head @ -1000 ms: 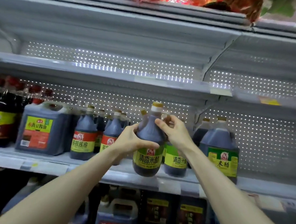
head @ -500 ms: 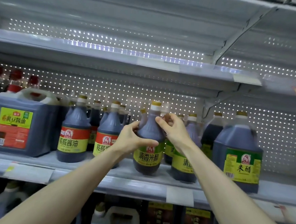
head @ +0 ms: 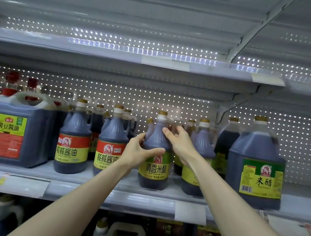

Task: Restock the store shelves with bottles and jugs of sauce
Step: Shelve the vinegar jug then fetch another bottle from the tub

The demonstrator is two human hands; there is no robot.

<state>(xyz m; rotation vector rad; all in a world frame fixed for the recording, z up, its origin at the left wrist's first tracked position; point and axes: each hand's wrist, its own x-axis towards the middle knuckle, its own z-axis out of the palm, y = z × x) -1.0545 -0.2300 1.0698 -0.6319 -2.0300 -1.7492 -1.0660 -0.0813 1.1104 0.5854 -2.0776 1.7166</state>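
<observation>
A dark vinegar bottle [head: 154, 167] with a green and yellow label and a gold cap stands on the middle shelf [head: 86, 183]. My left hand [head: 137, 151] grips its left side, thumb across the front above the label. My right hand [head: 181, 144] holds its right shoulder by the handle, fingers curled round the neck area. Its base rests on or just above the shelf; I cannot tell which.
Two red-labelled soy sauce bottles [head: 73, 147] and a big square jug [head: 13, 131] stand to the left. More green-labelled bottles [head: 200, 161] and a large vinegar jug [head: 256, 170] stand to the right. The upper shelf [head: 157, 60] carries nothing in view. More jugs [head: 123, 235] sit below.
The bottle has gone from hanging in front of the shelf edge to sitting further in on the middle shelf. Both hands kept their hold. The camera has moved closer.
</observation>
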